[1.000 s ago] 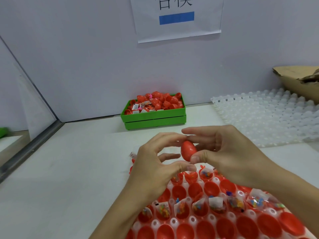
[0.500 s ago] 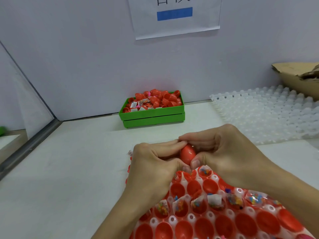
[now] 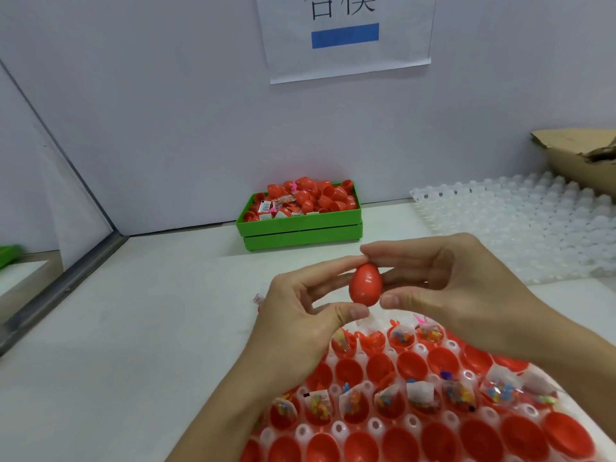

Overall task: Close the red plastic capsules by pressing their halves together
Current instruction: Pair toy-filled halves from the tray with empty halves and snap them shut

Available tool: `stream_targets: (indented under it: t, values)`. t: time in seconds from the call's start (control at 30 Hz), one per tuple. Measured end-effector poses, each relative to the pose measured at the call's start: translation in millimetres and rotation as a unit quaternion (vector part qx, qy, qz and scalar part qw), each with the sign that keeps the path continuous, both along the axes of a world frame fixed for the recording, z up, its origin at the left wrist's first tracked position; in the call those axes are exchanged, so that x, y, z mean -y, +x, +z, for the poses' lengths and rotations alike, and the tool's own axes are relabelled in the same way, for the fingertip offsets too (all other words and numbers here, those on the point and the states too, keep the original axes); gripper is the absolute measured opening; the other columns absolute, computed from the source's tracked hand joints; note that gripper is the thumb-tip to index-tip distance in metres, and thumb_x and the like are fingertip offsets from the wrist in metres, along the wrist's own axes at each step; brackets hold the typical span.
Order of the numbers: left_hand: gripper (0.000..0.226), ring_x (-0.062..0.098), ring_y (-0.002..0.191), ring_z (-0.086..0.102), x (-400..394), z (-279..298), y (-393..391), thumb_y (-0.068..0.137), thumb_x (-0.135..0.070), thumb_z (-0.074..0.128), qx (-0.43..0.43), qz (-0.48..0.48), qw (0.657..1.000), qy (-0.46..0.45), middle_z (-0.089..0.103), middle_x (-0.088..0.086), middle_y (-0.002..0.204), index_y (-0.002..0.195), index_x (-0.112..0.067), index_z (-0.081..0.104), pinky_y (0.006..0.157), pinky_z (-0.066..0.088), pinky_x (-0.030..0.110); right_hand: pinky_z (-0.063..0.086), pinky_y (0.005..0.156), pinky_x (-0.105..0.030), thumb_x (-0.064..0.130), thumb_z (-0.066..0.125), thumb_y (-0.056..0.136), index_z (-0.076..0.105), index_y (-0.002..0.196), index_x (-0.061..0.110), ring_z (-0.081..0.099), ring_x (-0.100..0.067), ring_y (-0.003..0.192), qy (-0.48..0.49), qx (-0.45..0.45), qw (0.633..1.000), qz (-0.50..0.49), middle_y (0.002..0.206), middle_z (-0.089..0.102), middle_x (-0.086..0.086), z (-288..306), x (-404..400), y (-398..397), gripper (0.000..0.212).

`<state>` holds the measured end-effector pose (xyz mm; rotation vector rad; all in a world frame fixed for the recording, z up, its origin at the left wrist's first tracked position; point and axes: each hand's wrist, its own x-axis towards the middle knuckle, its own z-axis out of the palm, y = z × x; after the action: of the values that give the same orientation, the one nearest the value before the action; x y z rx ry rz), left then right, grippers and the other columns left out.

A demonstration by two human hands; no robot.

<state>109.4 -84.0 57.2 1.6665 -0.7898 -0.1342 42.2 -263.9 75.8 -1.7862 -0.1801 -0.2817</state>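
Observation:
A closed red egg-shaped capsule (image 3: 365, 284) is held upright above the table between both hands. My left hand (image 3: 300, 323) pinches it from the left with thumb and fingertips. My right hand (image 3: 446, 288) pinches it from the right, index finger on its top and thumb at its lower side. Below the hands lies a white holder tray (image 3: 375, 425) filled with open red capsule halves (image 3: 413, 365). Several of these halves hold small clear toy packets (image 3: 420, 396).
A green bin (image 3: 301, 228) heaped with red capsules and packets stands against the back wall. Another white holder tray (image 3: 520, 228) with bare cells lies at the right, with a cardboard box (image 3: 580, 158) behind it. A metal rail (image 3: 63, 288) runs along the table's left edge.
Both hands have loosened from a tight squeeze around the capsule. The fingers have spread, and the whole closed capsule now shows between the fingertips.

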Motion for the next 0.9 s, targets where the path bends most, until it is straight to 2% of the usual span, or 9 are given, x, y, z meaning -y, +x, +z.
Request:
stream_targets:
  t: [0.07, 0.17, 0.3, 0.4, 0.53, 0.63, 0.77, 0.9]
  values:
    - [0.05, 0.005, 0.112, 0.066, -1, -3, 1, 0.079, 0.01, 0.074, -0.003, -0.011, 1.0, -0.001, 0.074, -0.008, 0.113, 0.12, -0.018, 0.069, 0.085, 0.054, 0.017, 0.055, 0.078, -0.014, -0.01, 0.074, 0.076, 0.07, 0.114, 0.017, 0.074, -0.008, 0.09, -0.002, 0.002, 1.0, -0.015, 0.1, 0.076, 0.014, -2, 1, 2, 0.047]
    - [0.049, 0.009, 0.116, 0.063, -1, -6, 2, 0.083, 0.006, 0.073, 0.002, -0.029, 1.0, 0.01, 0.072, -0.008, 0.117, 0.123, -0.021, 0.067, 0.088, 0.056, 0.024, 0.055, 0.076, -0.013, -0.014, 0.072, 0.076, 0.071, 0.111, 0.016, 0.075, -0.009, 0.086, 0.005, -0.001, 0.999, -0.036, 0.098, 0.077, 0.013, -6, -1, 4, 0.046]
    - [0.046, 0.012, 0.114, 0.066, -3, -5, 2, 0.083, 0.004, 0.075, -0.006, -0.048, 0.999, 0.01, 0.07, -0.007, 0.117, 0.119, -0.022, 0.064, 0.085, 0.056, 0.022, 0.057, 0.076, -0.018, -0.012, 0.074, 0.075, 0.071, 0.11, 0.018, 0.075, -0.013, 0.084, 0.017, 0.002, 0.999, -0.043, 0.098, 0.077, 0.008, -8, -1, 4, 0.046]
    - [0.045, 0.015, 0.106, 0.07, -3, -6, 2, 0.08, 0.006, 0.076, -0.013, -0.041, 0.999, 0.009, 0.074, -0.001, 0.109, 0.112, -0.02, 0.06, 0.084, 0.058, 0.024, 0.058, 0.076, -0.02, -0.009, 0.076, 0.075, 0.074, 0.101, 0.014, 0.075, -0.014, 0.081, 0.017, 0.011, 0.999, -0.048, 0.09, 0.077, 0.001, -10, -1, 5, 0.035]
    - [0.053, 0.008, 0.1, 0.072, -2, -11, 0, 0.076, -0.002, 0.08, 0.028, -0.012, 0.998, 0.049, 0.075, -0.007, 0.105, 0.118, -0.029, 0.061, 0.086, 0.057, 0.023, 0.059, 0.081, -0.026, -0.009, 0.076, 0.075, 0.078, 0.089, 0.013, 0.075, -0.013, 0.079, -0.015, 0.01, 0.998, -0.052, 0.081, 0.078, 0.001, -12, -3, 6, 0.025]
    - [0.056, 0.001, 0.095, 0.072, -1, -11, -2, 0.072, -0.003, 0.085, 0.055, 0.011, 0.997, 0.056, 0.075, -0.015, 0.104, 0.117, -0.032, 0.069, 0.085, 0.056, 0.018, 0.058, 0.084, -0.03, -0.003, 0.078, 0.076, 0.08, 0.09, 0.017, 0.074, -0.009, 0.08, -0.055, 0.007, 0.997, -0.055, 0.082, 0.078, 0.006, -13, -3, 5, 0.025]
    - [0.056, -0.001, 0.093, 0.072, 0, -14, -1, 0.072, 0.01, 0.077, 0.062, 0.047, 0.997, 0.029, 0.074, -0.018, 0.102, 0.119, -0.018, 0.071, 0.081, 0.055, 0.014, 0.06, 0.077, -0.026, -0.007, 0.08, 0.072, 0.079, 0.097, 0.018, 0.073, -0.01, 0.086, -0.052, 0.026, 0.998, -0.003, 0.094, 0.076, 0.007, -11, -5, 3, 0.036]
    - [0.055, -0.005, 0.092, 0.07, 4, -16, -7, 0.074, 0.015, 0.073, 0.084, 0.054, 0.994, 0.031, 0.073, -0.021, 0.101, 0.122, -0.011, 0.069, 0.078, 0.053, 0.009, 0.06, 0.072, -0.031, -0.008, 0.083, 0.066, 0.081, 0.085, 0.023, 0.073, -0.012, 0.077, -0.06, 0.059, 0.995, -0.052, 0.084, 0.076, 0.005, -12, -5, 5, 0.036]
